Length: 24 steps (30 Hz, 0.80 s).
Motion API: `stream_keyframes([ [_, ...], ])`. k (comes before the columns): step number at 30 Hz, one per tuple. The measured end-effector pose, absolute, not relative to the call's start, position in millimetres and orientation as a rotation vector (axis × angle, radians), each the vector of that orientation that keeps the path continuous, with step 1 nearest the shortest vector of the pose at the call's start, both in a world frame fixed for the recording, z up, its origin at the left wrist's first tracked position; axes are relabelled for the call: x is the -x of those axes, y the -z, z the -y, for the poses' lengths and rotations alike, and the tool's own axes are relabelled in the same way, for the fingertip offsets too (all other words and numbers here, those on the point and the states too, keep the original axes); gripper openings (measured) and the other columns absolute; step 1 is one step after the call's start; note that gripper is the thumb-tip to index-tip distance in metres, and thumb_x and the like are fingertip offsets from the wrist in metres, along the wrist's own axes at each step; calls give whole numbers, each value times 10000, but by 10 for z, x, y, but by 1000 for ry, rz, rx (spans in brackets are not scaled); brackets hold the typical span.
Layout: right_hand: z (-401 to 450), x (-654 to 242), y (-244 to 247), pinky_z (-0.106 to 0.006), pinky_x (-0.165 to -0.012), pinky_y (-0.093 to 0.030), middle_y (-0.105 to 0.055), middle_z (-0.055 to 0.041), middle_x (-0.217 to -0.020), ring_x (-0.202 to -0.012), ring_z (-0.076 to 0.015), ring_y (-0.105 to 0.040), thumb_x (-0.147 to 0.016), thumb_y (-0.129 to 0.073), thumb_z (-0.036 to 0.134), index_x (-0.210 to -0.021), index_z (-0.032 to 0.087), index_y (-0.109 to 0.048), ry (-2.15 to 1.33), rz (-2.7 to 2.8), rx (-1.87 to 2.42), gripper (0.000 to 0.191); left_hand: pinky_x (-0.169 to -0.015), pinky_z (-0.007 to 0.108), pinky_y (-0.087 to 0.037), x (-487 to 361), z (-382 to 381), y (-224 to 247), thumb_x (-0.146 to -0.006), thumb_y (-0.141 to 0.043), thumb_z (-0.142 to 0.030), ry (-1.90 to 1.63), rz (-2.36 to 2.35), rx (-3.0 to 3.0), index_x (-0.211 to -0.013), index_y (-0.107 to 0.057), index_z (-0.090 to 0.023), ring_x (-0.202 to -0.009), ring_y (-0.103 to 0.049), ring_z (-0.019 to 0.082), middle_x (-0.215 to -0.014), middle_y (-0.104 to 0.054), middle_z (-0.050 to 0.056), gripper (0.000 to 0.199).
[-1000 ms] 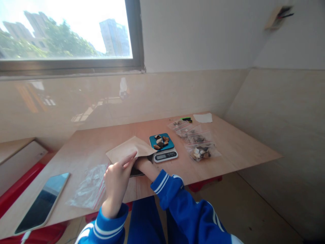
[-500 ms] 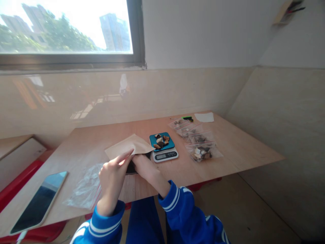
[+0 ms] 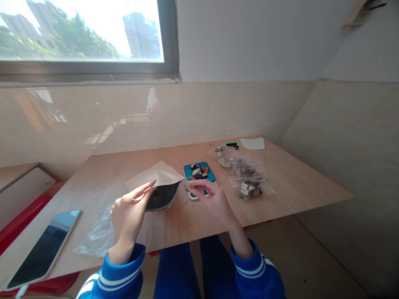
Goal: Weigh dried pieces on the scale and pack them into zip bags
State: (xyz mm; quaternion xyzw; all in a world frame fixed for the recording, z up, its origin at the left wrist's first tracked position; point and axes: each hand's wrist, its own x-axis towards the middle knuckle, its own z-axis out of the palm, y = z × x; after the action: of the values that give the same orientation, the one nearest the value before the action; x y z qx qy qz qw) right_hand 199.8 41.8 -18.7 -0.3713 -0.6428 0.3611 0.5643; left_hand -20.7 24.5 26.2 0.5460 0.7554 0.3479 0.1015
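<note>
table (image 3: 293,187) by the window: left hand (image 3: 127,218) pinches a paper pouch (image 3: 156,176); right hand (image 3: 212,199), fingers narrowed, could knock pieces (image 3: 197,171) off the scale tray (image 3: 209,176).

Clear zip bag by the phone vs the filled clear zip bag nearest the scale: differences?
The crumpled clear zip bag looks empty and lies flat; the other clear zip bag bulges with brown and pale chunks. The first lies beside the phone, the second beside the blue-trayed scale. Both rest on the wooden tabletop.
</note>
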Motion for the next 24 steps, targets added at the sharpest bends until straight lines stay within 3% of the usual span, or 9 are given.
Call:
stream_keyframes([
  [5, -975, -2634, 625, -379, -842, -547, -731, -120, -974, -887, -221, -695, -688, -736, 387, -954, 142, -671, -697, 1072, 1243, 368, -665, 299, -460, 219, -269, -244, -790, -620, -517, -1021, -2249, -1604, -1030, -717, -442, -985, -688, 267, -899, -774, -45, 269],
  [11, -1365, -2644, 854, -368, -739, -549, -727, -106, -822, -769, -223, -685, -659, -721, 407, -828, 147, -650, -591, 1105, 1376, 318, -671, 304, -462, 206, -267, -220, -784, -627, -526, -977, -2226, -1643, -1034, -714, -448, -954, -696, 270, -860, -775, -51, 275],
  [15, -1355, -2602, 881, -446, -864, -488, -722, -111, -860, -854, -257, -659, -695, -694, 362, -795, 169, -654, -483, 1161, 1460, 221, -671, 306, -463, 219, -274, -212, -792, -620, -517, -969, -2252, -1654, -1047, -709, -445, -932, -701, 267, -867, -775, -46, 279],
  [18, -1248, -2601, 809, -487, -957, -415, -705, -142, -989, -987, -282, -617, -755, -649, 344, -878, 163, -660, -335, 1203, 1494, 219, -683, 313, -466, 224, -268, -222, -798, -610, -522, -952, -2252, -1635, -1053, -705, -449, -937, -700, 267, -871, -775, -45, 282],
  [21, -1042, -2490, 581, -417, -915, -453, -689, -136, -1029, -983, -246, -618, -873, -519, 320, -973, 157, -643, -215, 1334, 1376, 228, -709, 323, -471, 206, -261, -238, -790, -612, -537, -943, -2245, -1608, -1047, -709, -447, -956, -696, 275, -857, -775, -44, 289],
  [24, -756, -2207, 257, -295, -804, -508, -704, -55, -903, -841, -166, -660, -937, -444, 259, -1017, 183, -631, -450, 1600, 1111, 217, -705, 323, -473, 164, -270, -244, -785, -608, -548, -955, -2225, -1592, -1038, -715, -443, -971, -692, 280, -843, -775, -45, 294],
])
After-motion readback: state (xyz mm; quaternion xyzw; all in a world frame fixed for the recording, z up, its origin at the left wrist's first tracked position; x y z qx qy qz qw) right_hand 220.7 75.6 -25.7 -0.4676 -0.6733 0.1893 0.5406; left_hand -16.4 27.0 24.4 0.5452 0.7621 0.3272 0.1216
